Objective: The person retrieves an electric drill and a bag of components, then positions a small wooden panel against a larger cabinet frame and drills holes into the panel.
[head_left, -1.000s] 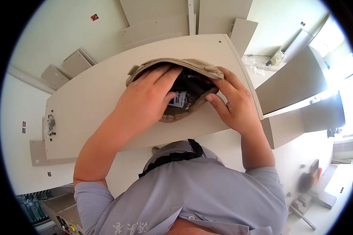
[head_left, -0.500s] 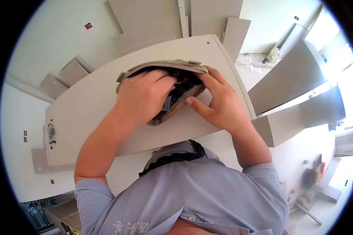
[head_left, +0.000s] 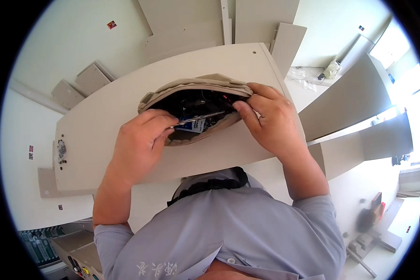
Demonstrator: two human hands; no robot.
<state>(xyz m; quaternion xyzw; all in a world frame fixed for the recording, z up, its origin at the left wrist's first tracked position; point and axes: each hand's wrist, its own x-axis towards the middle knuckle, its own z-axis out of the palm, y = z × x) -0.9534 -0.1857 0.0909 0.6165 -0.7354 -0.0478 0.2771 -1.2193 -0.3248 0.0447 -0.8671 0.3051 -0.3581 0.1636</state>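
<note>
A tan fabric pouch (head_left: pixel 191 86) lies open on a pale board (head_left: pixel 102 121), its dark inside full of small tools. My left hand (head_left: pixel 140 144) pinches a silver drill bit (head_left: pixel 201 117) at its near end, the bit reaching out over the pouch's mouth. My right hand (head_left: pixel 270 119) grips the pouch's right rim and holds it apart. A small blue and white packet (head_left: pixel 193 126) shows inside the pouch, just under the bit.
A small heap of dark screws (head_left: pixel 60 150) sits near the board's left edge. More pale panels (head_left: pixel 261 18) lean or lie at the top, and grey panels (head_left: pixel 350 98) stand to the right. A tool case (head_left: pixel 42 238) is on the floor at lower left.
My left hand has come out of the pouch and back toward me, now pinching the drill bit. My right hand has stayed on the pouch's right rim.
</note>
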